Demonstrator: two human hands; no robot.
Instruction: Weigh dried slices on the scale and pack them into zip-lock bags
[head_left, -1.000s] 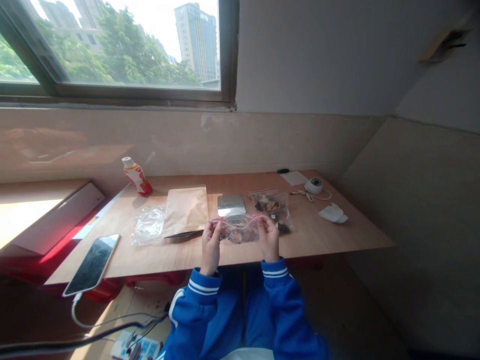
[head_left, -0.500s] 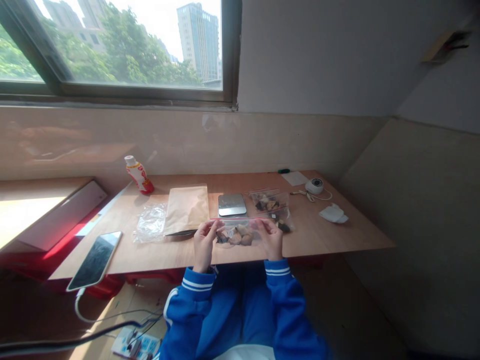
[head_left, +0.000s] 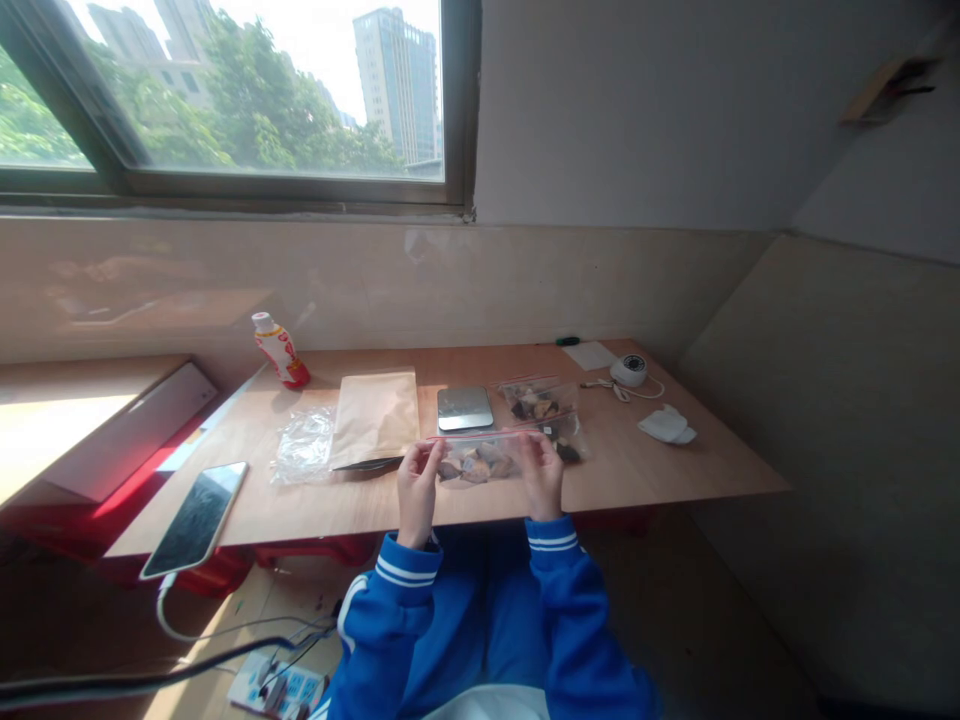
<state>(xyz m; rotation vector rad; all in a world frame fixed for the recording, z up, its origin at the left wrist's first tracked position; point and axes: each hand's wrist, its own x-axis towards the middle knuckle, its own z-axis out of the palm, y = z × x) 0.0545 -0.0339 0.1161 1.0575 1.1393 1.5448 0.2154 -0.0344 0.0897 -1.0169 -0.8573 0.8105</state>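
Between my hands, near the table's front edge, is a clear zip bag [head_left: 480, 462] with a red seal strip along its top. Brownish, chunky pieces show through the plastic; I cannot tell what they are. My left hand [head_left: 420, 485] pinches the bag's upper left corner, fingers closed. At the upper right corner, my right hand [head_left: 541, 474] grips the seal the same way. Just beyond the bag lies a small silver-topped scale [head_left: 464, 409]. Two more zip bags rest to the right of the scale: one with mixed pieces [head_left: 536, 402], the nearer with dark ones [head_left: 568, 450].
Left of the scale lie a kraft paper pouch [head_left: 376, 415] and crumpled clear plastic [head_left: 302, 445]. A red-and-white bottle [head_left: 280, 352] stands behind; a charging phone [head_left: 196, 518] overhangs the front-left edge. At right are a white fan-like device [head_left: 628, 371] and crumpled tissue [head_left: 667, 425].
My left hand has shifted slightly right, towards my right hand, and the held bag has risen a little. Both hands keep their hold on its top corners.
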